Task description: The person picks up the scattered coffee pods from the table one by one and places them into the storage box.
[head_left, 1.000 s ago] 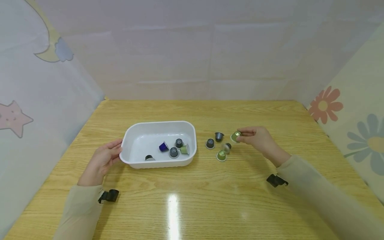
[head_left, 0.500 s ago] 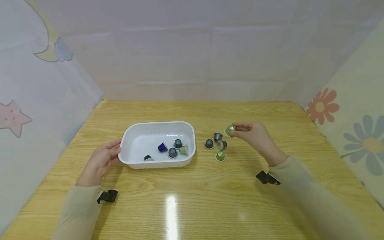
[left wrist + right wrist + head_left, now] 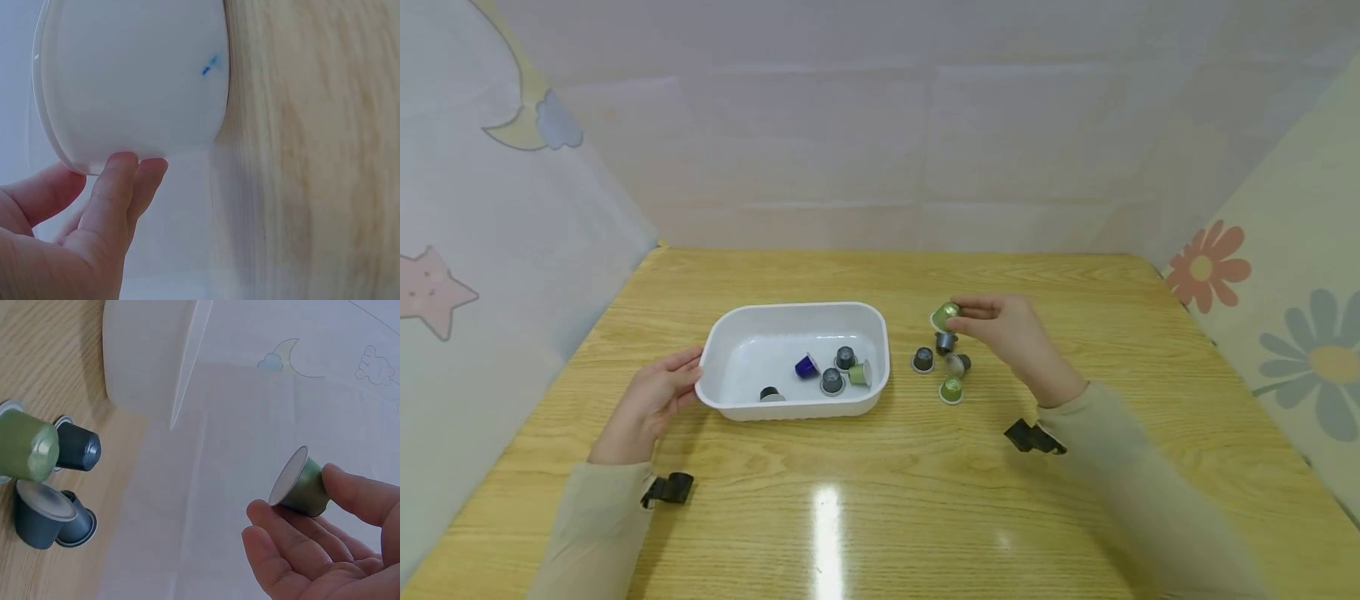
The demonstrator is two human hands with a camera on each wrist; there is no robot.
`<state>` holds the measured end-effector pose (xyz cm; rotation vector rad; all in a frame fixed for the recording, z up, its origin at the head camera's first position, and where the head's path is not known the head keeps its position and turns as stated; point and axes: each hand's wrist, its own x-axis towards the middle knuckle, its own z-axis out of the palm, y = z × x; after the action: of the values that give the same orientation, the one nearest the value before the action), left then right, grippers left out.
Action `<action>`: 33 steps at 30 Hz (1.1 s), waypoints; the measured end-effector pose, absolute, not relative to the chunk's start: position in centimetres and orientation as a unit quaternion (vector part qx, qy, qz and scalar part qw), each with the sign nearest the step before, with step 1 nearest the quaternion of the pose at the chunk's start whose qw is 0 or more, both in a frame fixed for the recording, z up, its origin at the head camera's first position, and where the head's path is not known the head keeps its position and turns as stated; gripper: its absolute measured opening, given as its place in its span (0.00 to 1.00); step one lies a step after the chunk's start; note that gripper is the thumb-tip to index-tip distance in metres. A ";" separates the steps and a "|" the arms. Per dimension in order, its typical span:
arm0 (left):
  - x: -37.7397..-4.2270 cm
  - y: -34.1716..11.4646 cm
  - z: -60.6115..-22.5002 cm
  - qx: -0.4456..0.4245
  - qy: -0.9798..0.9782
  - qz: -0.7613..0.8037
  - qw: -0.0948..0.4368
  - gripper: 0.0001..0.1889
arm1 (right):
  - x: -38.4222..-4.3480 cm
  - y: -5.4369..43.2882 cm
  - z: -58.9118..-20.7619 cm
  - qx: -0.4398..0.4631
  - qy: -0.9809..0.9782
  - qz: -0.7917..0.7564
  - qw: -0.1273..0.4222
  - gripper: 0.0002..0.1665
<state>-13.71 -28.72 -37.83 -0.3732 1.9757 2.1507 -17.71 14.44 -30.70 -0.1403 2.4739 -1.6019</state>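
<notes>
Held between the thumb and fingers of my right hand (image 3: 1011, 329) is a green coffee capsule (image 3: 947, 316), raised over the loose capsules. The right wrist view shows its pale foil lid (image 3: 290, 475) facing left, away from the palm. My left hand (image 3: 651, 400) touches the left end of a white plastic tub (image 3: 790, 410). In the left wrist view the fingertips (image 3: 122, 164) rest against the tub's outer wall at the rim. Inside the tub lie a purple capsule (image 3: 807, 367), a green one (image 3: 859, 374) and several dark ones (image 3: 832, 381).
Right of the tub, a green capsule (image 3: 951, 389) and dark capsules (image 3: 922, 359) sit close together on the wooden table (image 3: 760, 508). One dark capsule (image 3: 957, 364) lies on its side. A pale cloth wall (image 3: 820, 150) stands behind the table.
My right hand has carried the green capsule leftward and slightly up, from the right of the loose capsules to above them. My left hand and the tub have stayed in place.
</notes>
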 end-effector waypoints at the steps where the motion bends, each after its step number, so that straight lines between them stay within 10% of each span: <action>1: -13.7 -28.7 -37.9 -0.126 0.669 0.726 0.098 0.32 | -17.8 14.1 -30.7 -0.049 0.832 -0.545 0.096 0.29; 33: -13.5 -28.4 -37.6 -0.124 0.663 0.733 0.087 0.31 | -19.4 7.1 -31.1 -0.053 0.772 -0.621 0.128 0.25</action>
<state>-13.50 -28.38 -37.59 -0.3703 1.9758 2.1829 -19.42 7.14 -31.13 -0.1553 2.2448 -1.8068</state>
